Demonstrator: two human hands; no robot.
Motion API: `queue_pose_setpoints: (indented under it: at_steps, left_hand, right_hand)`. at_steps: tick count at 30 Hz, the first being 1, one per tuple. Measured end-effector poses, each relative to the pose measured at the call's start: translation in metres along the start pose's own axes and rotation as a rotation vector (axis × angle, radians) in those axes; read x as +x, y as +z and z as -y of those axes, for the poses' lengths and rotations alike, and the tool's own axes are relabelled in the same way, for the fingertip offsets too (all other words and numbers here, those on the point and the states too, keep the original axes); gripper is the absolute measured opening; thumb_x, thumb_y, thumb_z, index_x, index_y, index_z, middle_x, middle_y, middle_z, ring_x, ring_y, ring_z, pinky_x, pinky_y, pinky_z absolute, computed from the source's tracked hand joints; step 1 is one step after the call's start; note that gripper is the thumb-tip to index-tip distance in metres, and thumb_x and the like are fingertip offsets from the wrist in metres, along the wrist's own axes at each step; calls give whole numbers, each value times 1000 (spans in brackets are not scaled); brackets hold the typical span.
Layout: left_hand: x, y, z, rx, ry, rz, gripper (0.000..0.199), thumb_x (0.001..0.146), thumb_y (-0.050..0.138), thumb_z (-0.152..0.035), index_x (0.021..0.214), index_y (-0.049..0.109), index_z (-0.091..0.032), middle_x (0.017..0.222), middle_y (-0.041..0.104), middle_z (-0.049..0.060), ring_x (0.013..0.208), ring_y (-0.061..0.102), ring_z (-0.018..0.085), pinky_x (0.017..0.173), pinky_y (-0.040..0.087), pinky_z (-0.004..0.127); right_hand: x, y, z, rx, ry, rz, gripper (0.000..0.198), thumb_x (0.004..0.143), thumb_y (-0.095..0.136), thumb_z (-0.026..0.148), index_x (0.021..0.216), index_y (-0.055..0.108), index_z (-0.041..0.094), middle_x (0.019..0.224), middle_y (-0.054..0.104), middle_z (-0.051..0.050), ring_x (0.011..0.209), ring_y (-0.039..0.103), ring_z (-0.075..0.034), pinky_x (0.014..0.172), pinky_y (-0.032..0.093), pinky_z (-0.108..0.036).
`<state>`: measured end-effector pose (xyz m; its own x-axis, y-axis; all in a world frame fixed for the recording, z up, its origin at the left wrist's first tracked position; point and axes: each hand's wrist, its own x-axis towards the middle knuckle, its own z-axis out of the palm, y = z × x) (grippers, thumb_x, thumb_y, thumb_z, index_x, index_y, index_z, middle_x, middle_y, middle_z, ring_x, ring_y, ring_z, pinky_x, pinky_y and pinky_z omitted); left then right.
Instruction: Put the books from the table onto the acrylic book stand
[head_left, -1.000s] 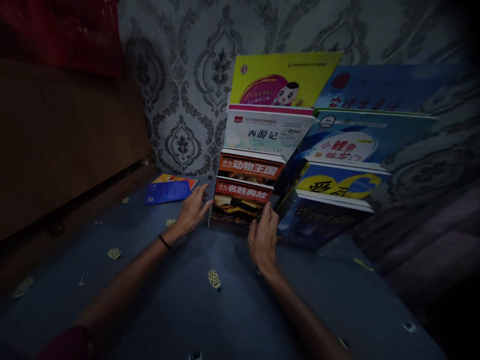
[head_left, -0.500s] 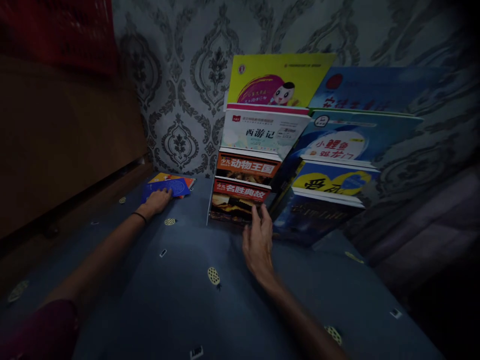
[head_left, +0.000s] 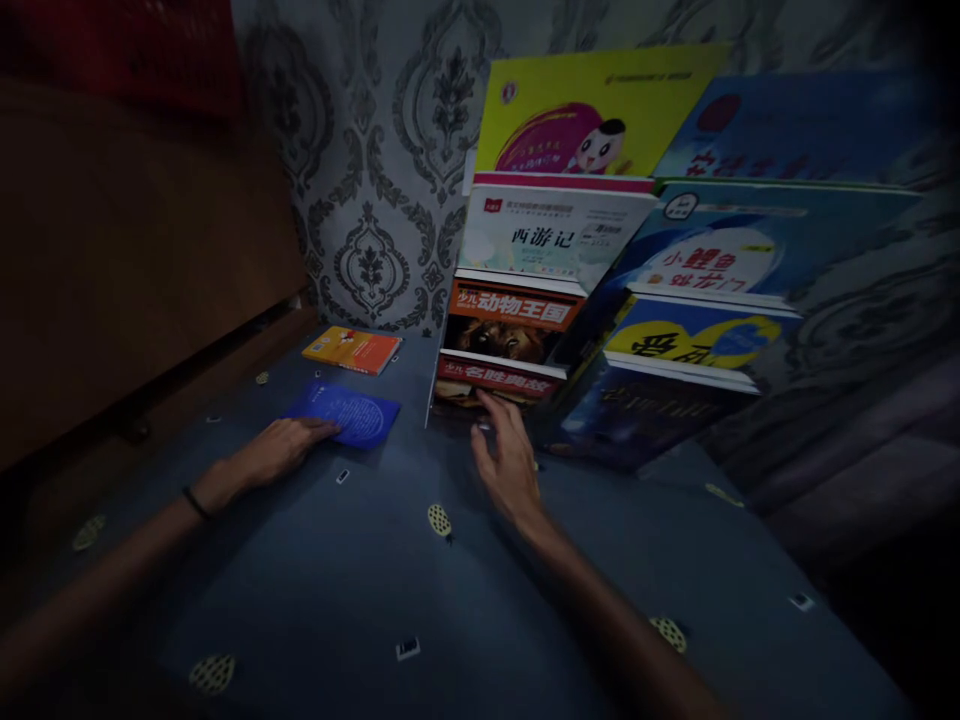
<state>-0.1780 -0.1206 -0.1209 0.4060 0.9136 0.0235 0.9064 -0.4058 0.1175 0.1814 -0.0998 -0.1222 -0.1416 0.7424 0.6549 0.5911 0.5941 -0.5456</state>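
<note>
My left hand (head_left: 281, 447) has its fingers closed over the near left edge of a thin blue booklet (head_left: 360, 414), just above or on the patterned cloth; which of the two I cannot tell. Behind it lies an orange and yellow book (head_left: 352, 350). In front of the stepped left row of books, my right hand (head_left: 510, 465) is open, its fingers apart. Its fingertips overlap the lower edge of the lowest book, with a red title band (head_left: 499, 376); whether they touch it is unclear. Above that stands a book with an orange title band (head_left: 517, 310).
A white book (head_left: 551, 230) and a yellow book (head_left: 592, 110) stand higher in the left row. Several blue books (head_left: 667, 405) form the right row. The patterned wall (head_left: 367, 260) rises behind; a brown wooden panel (head_left: 142, 240) is at left, under a red basket (head_left: 165, 60).
My left hand has drawn the blue booklet toward me, off the orange and yellow book, which is now uncovered. My right hand stays by the lowest book. The view has shifted slightly.
</note>
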Motion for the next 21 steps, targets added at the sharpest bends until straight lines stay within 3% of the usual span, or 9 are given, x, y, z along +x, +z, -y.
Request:
queue_pose_setpoints:
  at_steps: [3, 7, 13, 18, 21]
  left_hand:
    - [-20, 4, -14, -121, 83, -28, 46, 99, 40, -16, 136, 59, -34, 142, 62, 1, 132, 57, 21, 111, 45, 41]
    - [-39, 5, -38, -296, 197, -46, 41, 102, 42, -21, 135, 61, -35, 135, 68, 0, 129, 60, 19, 112, 46, 42]
    - [-56, 8, -57, -371, 260, -10, 40, 102, 43, -20, 135, 61, -33, 138, 65, 3, 136, 53, 20, 112, 45, 46]
    - [-63, 4, -67, -447, 269, -48, 36, 102, 43, -24, 130, 64, -34, 131, 69, 3, 130, 60, 20, 107, 51, 45]
    - [-66, -7, -76, -482, 203, -88, 34, 103, 43, -32, 128, 66, -34, 124, 73, 3, 114, 70, 21, 97, 57, 40]
  right_hand:
    - [-3, 1, 6, 53, 15, 71, 45, 97, 45, 28, 141, 51, 21, 133, 60, -13, 126, 57, -26, 106, 48, -49]
    - [-21, 14, 19, 141, -56, 335, 39, 99, 47, 32, 135, 58, 22, 135, 62, -12, 128, 57, -25, 108, 47, -49]
    - [-42, 31, 36, 137, -179, 694, 34, 101, 51, 37, 124, 68, 20, 131, 68, -13, 132, 56, -27, 113, 38, -57]
    - [-47, 18, 51, 150, -177, 742, 35, 103, 46, 39, 123, 69, 22, 129, 70, -11, 134, 55, -26, 115, 34, -60]
    - [-53, 4, 63, 275, -176, 755, 42, 103, 43, 46, 130, 64, 23, 131, 69, -10, 132, 56, -25, 117, 32, -57]
